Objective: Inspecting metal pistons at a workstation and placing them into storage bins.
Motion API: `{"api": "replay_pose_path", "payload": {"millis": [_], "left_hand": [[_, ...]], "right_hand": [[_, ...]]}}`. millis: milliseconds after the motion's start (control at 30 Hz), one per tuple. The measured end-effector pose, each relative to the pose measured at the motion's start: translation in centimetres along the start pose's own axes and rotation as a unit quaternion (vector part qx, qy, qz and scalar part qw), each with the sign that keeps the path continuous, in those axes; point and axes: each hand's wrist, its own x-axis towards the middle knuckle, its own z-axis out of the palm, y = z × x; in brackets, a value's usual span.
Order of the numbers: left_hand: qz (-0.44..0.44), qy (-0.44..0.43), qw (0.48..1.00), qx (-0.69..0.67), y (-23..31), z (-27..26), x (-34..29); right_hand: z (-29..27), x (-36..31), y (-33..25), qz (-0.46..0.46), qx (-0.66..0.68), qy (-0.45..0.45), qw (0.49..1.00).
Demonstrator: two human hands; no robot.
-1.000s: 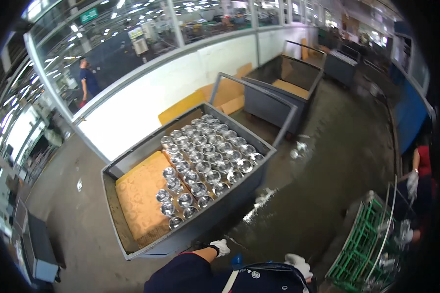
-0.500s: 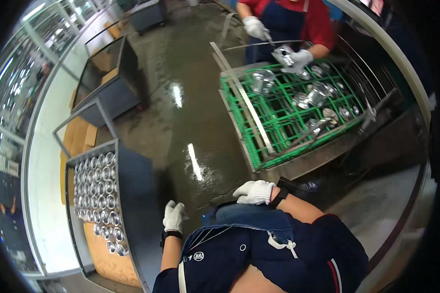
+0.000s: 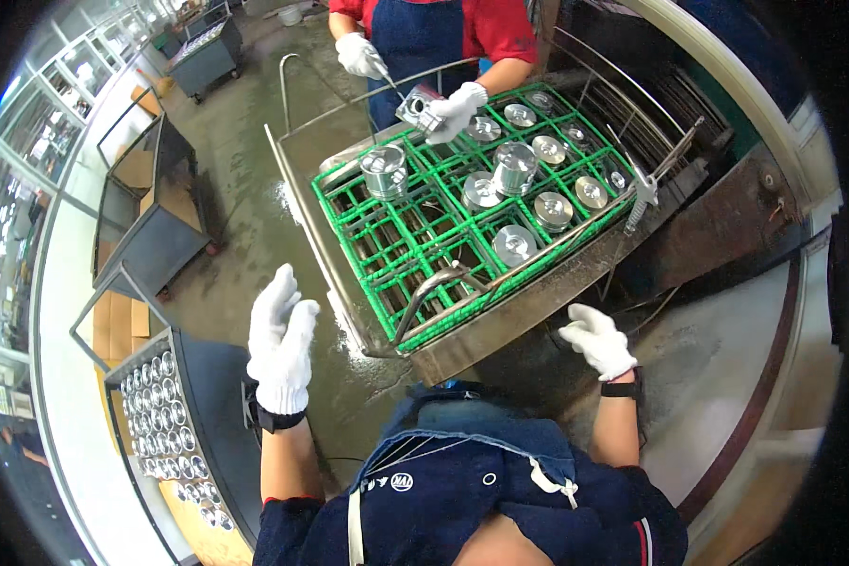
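Two hands: both in white gloves, both holding nothing; forearms come in from the lower edge
Left hand (image 3: 279,341): raised, fingers straight and close together, thumb apart; in the air over the wet floor (image 3: 255,217), beside the left end of the green rack (image 3: 401,241); touching nothing
Right hand (image 3: 598,339): loosely opened, fingers slightly spread and curled; just beside the near right edge of the metal trough (image 3: 500,325); whether it touches the edge, cannot tell
Green rack: a plastic grid lying tilted in the metal trough, between the two hands and beyond them; near cells empty, far cells filled
Metal cylinders (image 3: 514,170): shiny, standing upright in the rack's far cells; one alone at the rack's upper left
Co-worker's hands (image 3: 457,102): white gloves, across the rack; one grips a cylinder above the grid, the other holds a thin tool against it
Grey cart (image 3: 212,415): at the lower left, near the left hand; rows of shiny round parts on cardboard inside
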Motion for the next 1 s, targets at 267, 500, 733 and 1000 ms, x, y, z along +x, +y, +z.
{"api": "replay_pose_path", "payload": {"millis": [267, 500, 733, 1000], "left_hand": [[0.124, -0.133, 0.956, 0.229, -1.0, 5.5, 1.4], [0.132, -0.11, 0.952, 0.252, -1.5, 6.4, 1.0], [0.14, -0.036, 0.913, 0.381, -0.5, 7.1, -0.2], [0.075, 0.016, 0.922, 0.379, 2.0, 9.2, -1.4]], "right_hand": [[-4.5, 2.3, -13.0, -0.264, -0.038, 0.058, 0.962], [-3.6, 16.6, -22.3, -0.476, -0.531, 0.08, 0.696], [3.6, 31.3, -20.3, -0.438, -0.639, -0.015, 0.632], [6.0, 35.6, -21.8, -0.413, -0.717, -0.056, 0.558]]}}
